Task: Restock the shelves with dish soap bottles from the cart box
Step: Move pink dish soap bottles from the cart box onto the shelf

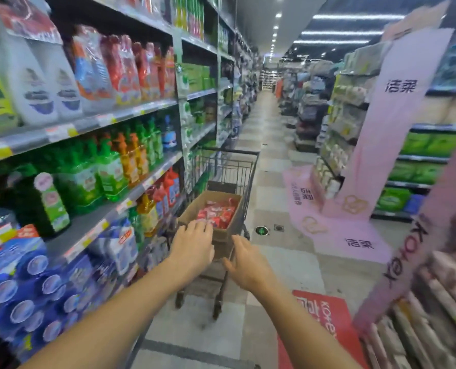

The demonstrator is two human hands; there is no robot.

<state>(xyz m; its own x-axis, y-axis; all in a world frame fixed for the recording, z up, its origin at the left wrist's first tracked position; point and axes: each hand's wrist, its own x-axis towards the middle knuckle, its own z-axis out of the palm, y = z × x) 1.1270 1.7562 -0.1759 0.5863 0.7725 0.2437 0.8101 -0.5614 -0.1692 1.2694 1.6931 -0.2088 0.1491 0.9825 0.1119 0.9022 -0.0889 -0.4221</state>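
bare forearms, left hand (193, 245), right hand (248, 265) (no sleeves, no gloves)

pink banner (397, 115) right of aisle, red floor sticker (325, 323) below.

Cart (250, 166) carries box (192, 209); shelves (147, 106) stocked.

The hands (216, 254) hide the cart (226, 169) handle and the box's (210, 206) near wall; shelf labels (62, 133) blur unreadably.
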